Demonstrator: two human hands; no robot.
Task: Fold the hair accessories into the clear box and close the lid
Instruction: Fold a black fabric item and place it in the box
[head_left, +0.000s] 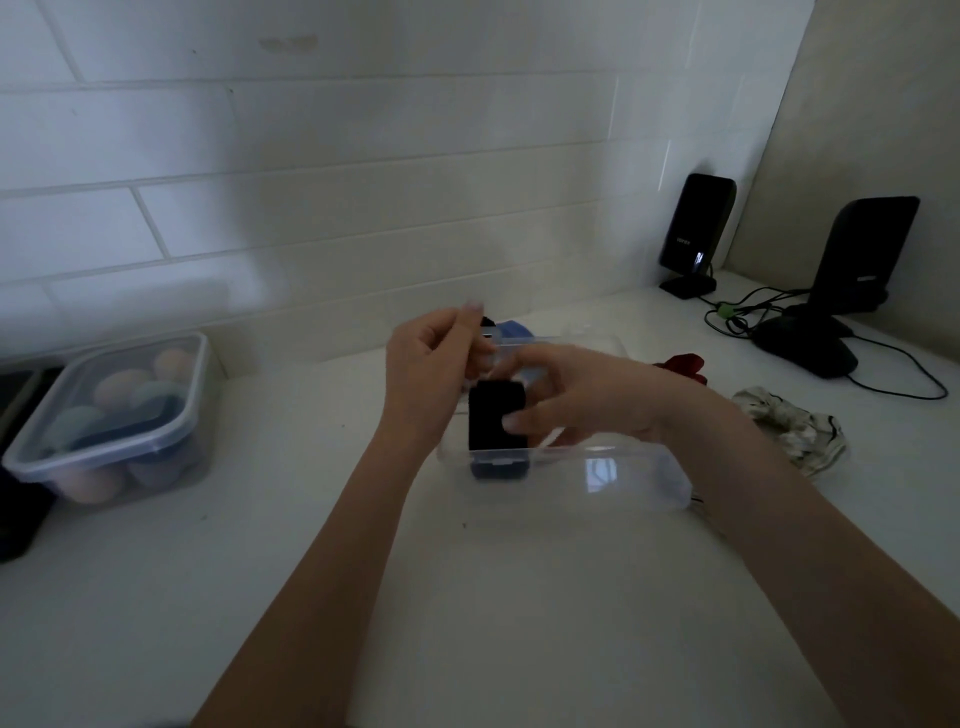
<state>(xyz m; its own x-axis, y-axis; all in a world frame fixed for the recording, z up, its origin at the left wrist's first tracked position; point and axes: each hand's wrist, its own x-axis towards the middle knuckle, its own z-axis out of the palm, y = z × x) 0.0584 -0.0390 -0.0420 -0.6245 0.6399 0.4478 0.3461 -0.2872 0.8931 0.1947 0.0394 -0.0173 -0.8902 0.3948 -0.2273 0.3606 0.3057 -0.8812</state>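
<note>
Clear plastic forms the box (597, 467) on the white table (467, 597), just past both forearms. Inside its left end lies a folded black hair accessory (493, 421); the right hand (582, 400) reaches across the box, fingers (519, 420) pressing on it. The left hand (431, 358) pinches the raised clear lid (511, 340) behind. Farther right lie red (683, 364) and patterned scrunchies (795, 426).
</note>
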